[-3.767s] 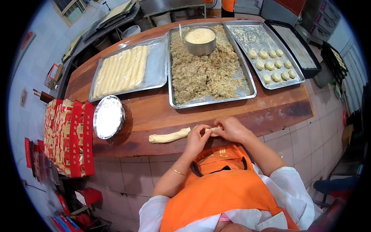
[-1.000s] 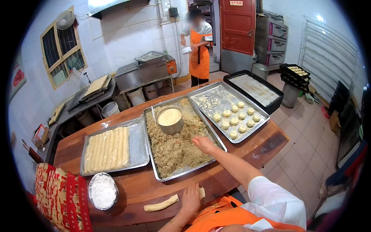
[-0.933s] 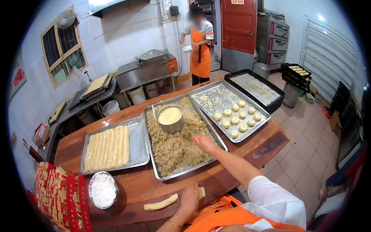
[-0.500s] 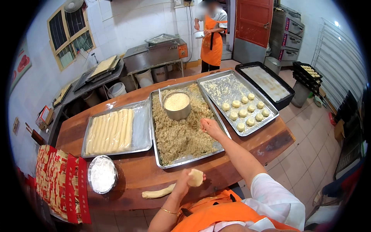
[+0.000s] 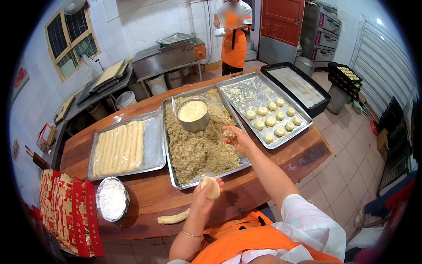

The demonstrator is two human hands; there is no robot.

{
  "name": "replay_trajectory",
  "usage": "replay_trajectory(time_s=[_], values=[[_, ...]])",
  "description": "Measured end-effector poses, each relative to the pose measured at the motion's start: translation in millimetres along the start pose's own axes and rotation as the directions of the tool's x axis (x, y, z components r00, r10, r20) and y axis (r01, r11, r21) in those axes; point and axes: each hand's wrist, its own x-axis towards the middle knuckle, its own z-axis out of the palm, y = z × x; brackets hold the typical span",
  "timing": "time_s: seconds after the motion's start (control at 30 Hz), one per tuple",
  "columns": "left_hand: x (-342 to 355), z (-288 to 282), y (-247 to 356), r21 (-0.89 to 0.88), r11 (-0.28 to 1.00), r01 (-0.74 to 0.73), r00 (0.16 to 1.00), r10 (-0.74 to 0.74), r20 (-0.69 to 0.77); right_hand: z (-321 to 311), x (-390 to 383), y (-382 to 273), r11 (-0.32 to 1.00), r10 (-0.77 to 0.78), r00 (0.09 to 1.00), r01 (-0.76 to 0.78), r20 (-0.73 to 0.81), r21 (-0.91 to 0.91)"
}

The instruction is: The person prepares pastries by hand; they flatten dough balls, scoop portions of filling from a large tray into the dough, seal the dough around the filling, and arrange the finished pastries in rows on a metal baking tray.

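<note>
A flattened round of pale dough point(image 5: 212, 188) rests in my left hand point(image 5: 201, 201), pinched by the thumb and backed by the fingers. My right hand point(image 5: 240, 141) is above the right side of a metal tray point(image 5: 179, 186) heaped with brown crumbly filling point(image 5: 190, 152). Its curled fingers hold a small clump of filling point(image 5: 228, 133). A round metal container point(image 5: 196, 126) of pale yellow grains stands in the filling, with a flat light-coloured tool upright beside it. Below the tray, a short dough rope point(image 5: 171, 218) lies on the wooden table next to my left wrist.
At left, a tray point(image 5: 154, 130) holds long dough ropes under plastic. Nearby are a bowl of white flour point(image 5: 112, 199) and stacked red-and-gold packaging point(image 5: 66, 211). At right, a tray point(image 5: 237, 93) carries several small round buns, beside a black tray point(image 5: 323, 105). A person in an orange apron point(image 5: 234, 47) stands beyond.
My right hand has turned so the clump of filling now shows in its fingers. My left hand has risen slightly with the dough round. The whole view has shifted a little.
</note>
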Motion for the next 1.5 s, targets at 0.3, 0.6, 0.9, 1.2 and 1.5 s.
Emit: replay_trajectory(time_s=[0.3, 0.6, 0.9, 1.2, 1.5], values=[[10, 7, -1, -0.039, 0.999, 0.006, 1.0, -0.007, -0.014, -8, 15, 7, 0.991, -0.079, 0.995, 0.085, -0.061, 0.102], [55, 11, 1, 0.002, 0.994, -0.112, 0.994, 0.112, -0.01, 4, 5, 6, 0.997, -0.082, 0.997, 0.082, -0.014, -0.014], [97, 30, 4, -0.209, 0.962, -0.175, 0.974, 0.138, -0.181, 61, -58, 12, 0.147, -0.453, 0.714, 0.65, 0.534, -0.746], [101, 8, 2, -0.14, 0.963, -0.23, 0.973, 0.227, -0.036, 58, -75, 18, 0.387, -0.334, 0.834, 0.547, 0.44, -0.743], [105, 20, 10, 0.141, 0.945, -0.295, 0.95, 0.306, -0.061, 65, -66, 36, 0.171, -0.557, 0.697, 0.629, 0.452, -0.759]])
